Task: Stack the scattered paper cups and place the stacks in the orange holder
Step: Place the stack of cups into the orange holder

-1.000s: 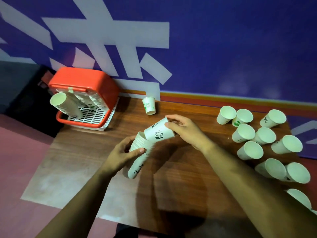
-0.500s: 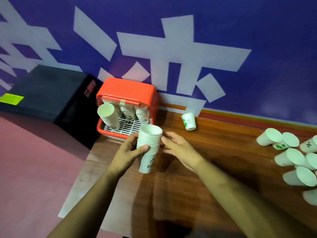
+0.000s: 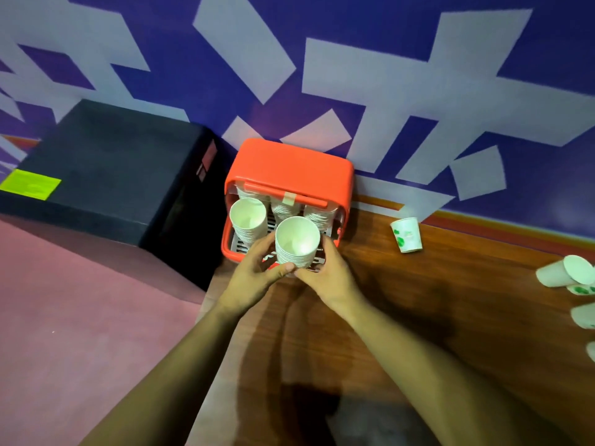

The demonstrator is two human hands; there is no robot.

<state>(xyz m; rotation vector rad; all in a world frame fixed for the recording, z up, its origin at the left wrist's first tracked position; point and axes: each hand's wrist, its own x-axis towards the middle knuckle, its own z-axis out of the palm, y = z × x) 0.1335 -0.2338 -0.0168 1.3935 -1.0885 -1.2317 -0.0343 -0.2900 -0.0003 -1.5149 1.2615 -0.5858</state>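
Presently, both hands close around one stack of nested paper cups at the front opening of the orange holder. Left hand: fingers wrap the stack's left side, thumb pressed across its lower front. Right hand: fingers curl against the right side, thumb meeting the base. The stack is thus gripped from two sides, mouth facing the camera, its lower end over the holder's white grille; whether it rests on the grille cannot be told. Number of cups in this stack: not countable, only close-set rims show. Inside the holder, three further stacks are seen: one at front left, mouth open toward the camera, just beside the held stack, and two behind, partly hidden under the orange lid. One single cup with green print stands upside down on the wooden table, apart from the holder, near the wall. At the right edge, loose cups lie on their sides; at least four are partly in view, the rest cut off by the frame. One black box with one yellow-green label sits left of the holder, beyond the table. Blue wall with white shapes stands behind.
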